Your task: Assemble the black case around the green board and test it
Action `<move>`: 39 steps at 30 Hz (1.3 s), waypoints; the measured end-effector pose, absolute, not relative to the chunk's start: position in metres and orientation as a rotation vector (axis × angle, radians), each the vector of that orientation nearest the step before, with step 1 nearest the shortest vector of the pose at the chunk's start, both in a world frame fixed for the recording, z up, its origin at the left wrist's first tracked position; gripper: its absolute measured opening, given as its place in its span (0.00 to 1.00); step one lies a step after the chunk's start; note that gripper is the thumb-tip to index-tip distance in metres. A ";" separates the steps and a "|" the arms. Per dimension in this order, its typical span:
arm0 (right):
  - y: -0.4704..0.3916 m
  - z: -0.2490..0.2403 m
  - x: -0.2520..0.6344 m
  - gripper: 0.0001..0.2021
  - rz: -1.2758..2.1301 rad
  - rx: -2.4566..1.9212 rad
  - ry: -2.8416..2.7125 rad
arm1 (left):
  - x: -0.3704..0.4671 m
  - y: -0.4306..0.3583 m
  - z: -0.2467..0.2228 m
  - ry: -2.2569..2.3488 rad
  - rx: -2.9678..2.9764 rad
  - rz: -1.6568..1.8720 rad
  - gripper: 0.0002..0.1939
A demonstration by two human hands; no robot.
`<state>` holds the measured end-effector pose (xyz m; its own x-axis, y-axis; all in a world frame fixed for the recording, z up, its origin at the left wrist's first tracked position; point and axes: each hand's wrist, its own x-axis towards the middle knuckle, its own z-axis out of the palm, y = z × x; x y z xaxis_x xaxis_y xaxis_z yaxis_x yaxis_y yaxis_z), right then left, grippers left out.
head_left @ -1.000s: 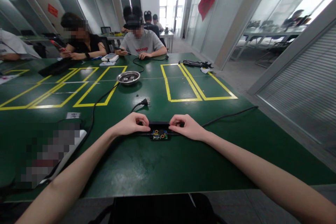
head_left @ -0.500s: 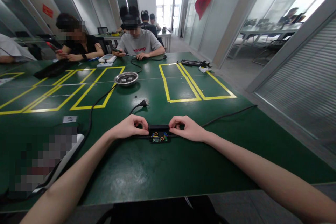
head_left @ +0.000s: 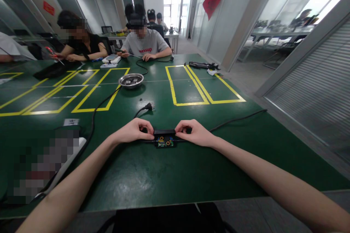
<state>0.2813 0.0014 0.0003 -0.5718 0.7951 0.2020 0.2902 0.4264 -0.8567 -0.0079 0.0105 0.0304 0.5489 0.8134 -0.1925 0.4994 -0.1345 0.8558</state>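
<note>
Across the worktop (head_left: 142,174), one red tool (head_left: 50,50) has tipped downward. Left hand (head_left: 136,130) and right hand (head_left: 194,132), fingers pinched narrow, hold one black cover (head_left: 164,131) just beyond one circuit board (head_left: 165,141) bearing two rings (head_left: 168,143).

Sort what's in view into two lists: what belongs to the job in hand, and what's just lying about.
In the job, by the look of it:
black cover, pinched by left hand and right hand
circuit board
right-hand cable

Apparently lying about:
metal bowl of small parts
paper label
folded black stand

Can't tell: plug.
</note>
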 end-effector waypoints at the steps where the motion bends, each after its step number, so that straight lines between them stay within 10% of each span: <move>1: 0.001 0.000 0.281 0.07 1.080 -0.911 -2.075 | -0.008 0.011 0.030 1.090 1.791 0.395 0.17; 39: 0.001 0.003 0.283 0.07 1.088 -0.889 -2.101 | -0.009 0.010 0.035 1.039 1.755 0.386 0.15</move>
<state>0.2833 0.0007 0.0027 -0.5922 0.7796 0.2036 0.2834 0.4381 -0.8531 -0.0093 0.0102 0.0350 0.5771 0.7907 -0.2044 0.4647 -0.1121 0.8783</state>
